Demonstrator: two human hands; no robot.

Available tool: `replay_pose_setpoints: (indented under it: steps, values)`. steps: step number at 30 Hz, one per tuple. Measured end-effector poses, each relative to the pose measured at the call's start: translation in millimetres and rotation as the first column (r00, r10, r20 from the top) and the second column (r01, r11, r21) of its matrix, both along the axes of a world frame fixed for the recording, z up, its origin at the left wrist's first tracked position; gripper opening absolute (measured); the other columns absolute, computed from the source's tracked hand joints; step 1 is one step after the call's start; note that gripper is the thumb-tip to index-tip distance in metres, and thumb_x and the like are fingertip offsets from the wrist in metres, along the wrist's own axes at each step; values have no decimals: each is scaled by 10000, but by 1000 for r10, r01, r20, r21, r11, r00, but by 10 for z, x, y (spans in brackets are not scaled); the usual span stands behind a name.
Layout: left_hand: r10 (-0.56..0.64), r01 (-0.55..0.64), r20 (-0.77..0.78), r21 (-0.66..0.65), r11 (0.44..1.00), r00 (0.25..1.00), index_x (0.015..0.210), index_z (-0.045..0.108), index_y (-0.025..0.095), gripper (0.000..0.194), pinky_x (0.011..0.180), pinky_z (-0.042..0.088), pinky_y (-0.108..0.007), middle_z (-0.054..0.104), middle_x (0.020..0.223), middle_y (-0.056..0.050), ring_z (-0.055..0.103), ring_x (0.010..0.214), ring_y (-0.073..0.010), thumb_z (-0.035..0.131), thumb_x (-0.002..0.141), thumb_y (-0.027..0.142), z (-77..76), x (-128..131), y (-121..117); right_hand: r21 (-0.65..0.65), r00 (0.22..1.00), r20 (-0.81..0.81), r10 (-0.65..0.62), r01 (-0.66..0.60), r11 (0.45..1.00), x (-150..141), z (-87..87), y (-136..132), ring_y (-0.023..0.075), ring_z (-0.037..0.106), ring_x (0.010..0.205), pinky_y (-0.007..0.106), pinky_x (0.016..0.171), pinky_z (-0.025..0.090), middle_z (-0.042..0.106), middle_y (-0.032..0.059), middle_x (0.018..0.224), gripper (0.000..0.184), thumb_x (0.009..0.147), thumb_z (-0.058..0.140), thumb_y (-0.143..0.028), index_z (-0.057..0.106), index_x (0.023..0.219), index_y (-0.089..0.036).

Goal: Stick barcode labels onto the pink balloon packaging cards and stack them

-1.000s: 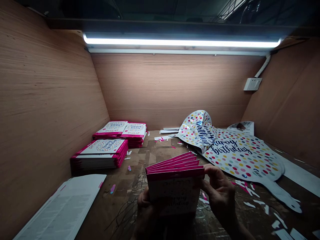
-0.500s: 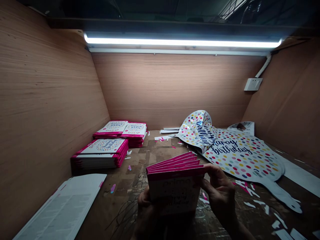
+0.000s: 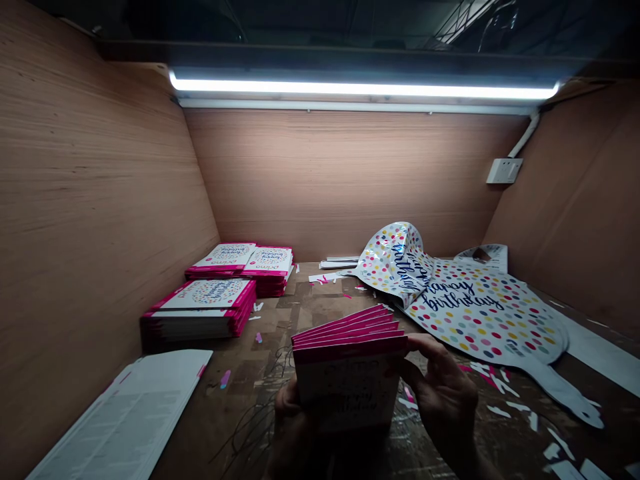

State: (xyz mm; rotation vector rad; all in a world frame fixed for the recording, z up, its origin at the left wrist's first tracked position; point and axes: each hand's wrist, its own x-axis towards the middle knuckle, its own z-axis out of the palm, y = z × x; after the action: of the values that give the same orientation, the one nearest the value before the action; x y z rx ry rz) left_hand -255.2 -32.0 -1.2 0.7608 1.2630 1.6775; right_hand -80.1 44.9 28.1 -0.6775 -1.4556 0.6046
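Note:
A fanned bundle of pink-edged packaged cards (image 3: pixel 350 373) stands upright just above the wooden worktop, low in the middle of the view. My left hand (image 3: pixel 290 417) grips its lower left side from behind, fingers wrapped, mostly in shadow. My right hand (image 3: pixel 443 393) holds the right edge, with fingertips at the top right corner of the front pack. The tops of the packs spread apart toward the back.
Three piles of the same pink packs (image 3: pixel 200 307) lie at the left. A flat polka-dot "happy birthday" foil balloon (image 3: pixel 475 313) covers the right. A white printed sheet (image 3: pixel 125 417) lies front left. Paper scraps (image 3: pixel 520 407) and thin dark wires (image 3: pixel 260 393) litter the worktop (image 3: pixel 325 300). Wooden walls close three sides.
My right-hand fingers have shifted slightly along the bundle's top right corner. The bundle stays in the same place; the view has barely tilted.

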Motion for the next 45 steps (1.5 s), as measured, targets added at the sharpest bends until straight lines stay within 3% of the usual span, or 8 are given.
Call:
replay_pose_setpoints:
  steps: [5,12,17,23,30,36,41,45]
  values:
    - [-48,49,59,-15,999,997,814,666,129,331,621,541,-388,702,777,-77,639,732,-288,789,521,219,-23,-11,8,62,999,44,8,-10,998,32,-20,4,196,574,935,306,758,483,611,36,979,303,768,621,-143,610,1045,-268]
    - [113,-115,-41,-50,992,993,766,681,125,394,554,528,-323,691,690,-69,638,681,-280,810,420,260,-14,-1,37,68,999,40,0,-2,998,73,25,-51,168,587,820,274,661,493,615,19,893,305,765,629,-139,658,1019,-306]
    - [174,-180,-95,-56,982,980,705,671,131,347,526,516,-294,679,648,-50,629,647,-252,802,405,247,81,51,6,76,999,33,-18,16,997,102,83,-104,170,585,787,278,626,482,632,13,843,275,764,628,-132,680,975,-300]
    - [91,-91,-48,-12,996,995,767,654,126,289,569,509,-297,681,703,-52,622,671,-232,752,502,190,127,84,-36,74,999,52,-11,7,997,118,68,-104,174,581,771,315,669,462,629,17,823,192,768,633,-146,678,913,-262]
    - [61,-61,-12,7,998,998,794,659,132,302,582,503,-294,679,702,-37,618,666,-217,747,507,171,87,66,-17,66,998,57,-28,24,998,118,43,-109,175,587,742,317,660,469,632,22,791,132,754,651,-173,685,860,-243]
    - [101,-101,-16,-19,995,995,698,644,141,270,540,499,-278,668,638,-8,603,608,-193,767,458,162,97,56,-17,-49,995,-1,99,-99,994,122,49,-104,184,581,765,330,685,473,607,28,797,91,749,654,-178,651,828,-223]
    - [85,-85,-22,-8,996,996,757,649,140,307,566,507,-302,680,674,-27,623,654,-224,764,475,176,102,55,-8,-36,995,-32,98,-99,994,109,52,-72,236,547,939,393,794,457,576,60,957,91,706,686,-199,636,780,-213]
    - [56,-56,23,-8,998,998,775,649,140,336,580,513,-323,687,688,-40,630,667,-243,772,465,180,100,56,-11,-48,982,-72,175,-179,983,89,49,-64,252,538,1008,407,813,459,584,71,1036,102,713,665,-160,616,783,-214]
